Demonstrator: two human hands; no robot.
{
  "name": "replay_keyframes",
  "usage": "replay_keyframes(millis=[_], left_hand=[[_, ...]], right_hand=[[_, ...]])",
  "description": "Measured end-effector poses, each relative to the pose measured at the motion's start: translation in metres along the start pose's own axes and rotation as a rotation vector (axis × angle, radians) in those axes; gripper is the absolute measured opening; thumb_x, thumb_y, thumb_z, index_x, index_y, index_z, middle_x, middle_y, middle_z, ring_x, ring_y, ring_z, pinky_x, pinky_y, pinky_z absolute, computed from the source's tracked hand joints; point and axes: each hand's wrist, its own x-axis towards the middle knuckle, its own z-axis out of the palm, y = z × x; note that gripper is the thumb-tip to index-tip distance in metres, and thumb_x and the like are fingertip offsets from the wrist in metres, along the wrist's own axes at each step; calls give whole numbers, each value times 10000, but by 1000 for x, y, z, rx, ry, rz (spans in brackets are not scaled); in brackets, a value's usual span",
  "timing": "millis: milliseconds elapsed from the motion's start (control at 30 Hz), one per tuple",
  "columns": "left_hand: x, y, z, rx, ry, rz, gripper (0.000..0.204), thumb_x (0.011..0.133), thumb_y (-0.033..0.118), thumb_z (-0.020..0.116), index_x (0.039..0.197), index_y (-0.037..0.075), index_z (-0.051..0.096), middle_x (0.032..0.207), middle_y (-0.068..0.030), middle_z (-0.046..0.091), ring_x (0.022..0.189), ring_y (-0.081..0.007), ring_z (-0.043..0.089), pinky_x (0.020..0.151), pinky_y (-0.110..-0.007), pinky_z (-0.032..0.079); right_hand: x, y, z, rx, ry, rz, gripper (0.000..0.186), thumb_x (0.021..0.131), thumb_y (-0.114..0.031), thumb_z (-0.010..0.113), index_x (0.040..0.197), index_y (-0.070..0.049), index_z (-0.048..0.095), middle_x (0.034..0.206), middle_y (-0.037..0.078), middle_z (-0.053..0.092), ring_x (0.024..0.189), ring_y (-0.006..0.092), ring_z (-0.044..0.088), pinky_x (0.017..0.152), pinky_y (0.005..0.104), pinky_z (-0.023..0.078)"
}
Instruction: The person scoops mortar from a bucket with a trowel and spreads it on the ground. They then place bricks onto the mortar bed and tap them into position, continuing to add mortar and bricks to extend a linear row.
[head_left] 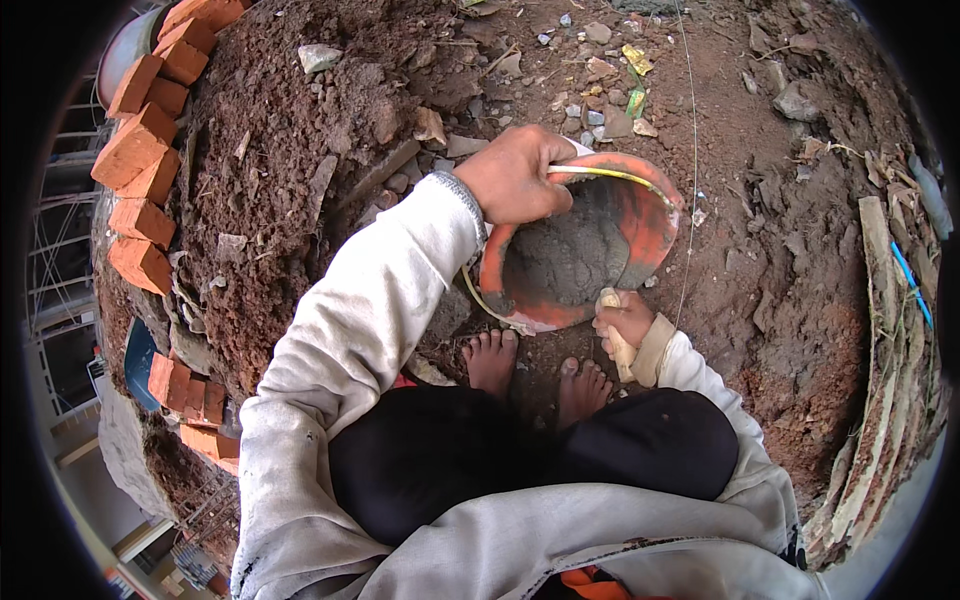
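An orange bucket (653, 235), smeared with grey, stands tilted in front of my feet with its mouth toward me. Wet grey mortar (570, 250) lies inside it. My left hand (520, 175) is closed around the thin yellow bucket handle (625, 175) at the far left of the rim. Whether its fingers also grip the rim is hidden. Beside the near right rim, my right hand (626, 320) is closed around a pale wooden tool handle (619, 350). The tool's working end does not show.
Orange bricks (140, 150) are stacked along the left, with more bricks (190, 390) lower down. A taut string (692, 110) runs past the bucket's right side. Stones (600, 120) and soil lie beyond it. Long weathered planks (880, 380) edge the right. My bare feet (490, 360) are close to the bucket.
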Motion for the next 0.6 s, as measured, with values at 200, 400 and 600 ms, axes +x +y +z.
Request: replay_keyframes(millis=[200, 400, 600], left_hand=[[-10, -28, -23, -151, -65, -17, 148, 666, -42, 579, 660, 47, 461, 630, 68, 385, 580, -28, 344, 516, -213, 298], [-9, -28, -26, -294, 4, -134, 152, 686, -56, 575, 691, 52, 469, 637, 80, 383, 575, -12, 345, 508, -202, 309], [-14, -29, -22, -319, 51, -171, 186, 699, -49, 577, 668, 60, 429, 626, 75, 374, 555, -29, 343, 502, -214, 307]], right_hand=[[20, 4, 40, 331, -426, 202, 139, 786, -108, 595, 868, -94, 484, 667, 25, 498, 466, 152, 525, 396, 332, 462], [16, -2, 50, 486, -537, 82, 137, 797, -110, 591, 880, -74, 487, 646, 30, 501, 466, 147, 536, 410, 322, 484], [-7, -69, 51, -187, -278, -213, 177, 770, -109, 614, 866, -5, 509, 643, 81, 539, 485, 195, 575, 427, 338, 476]])
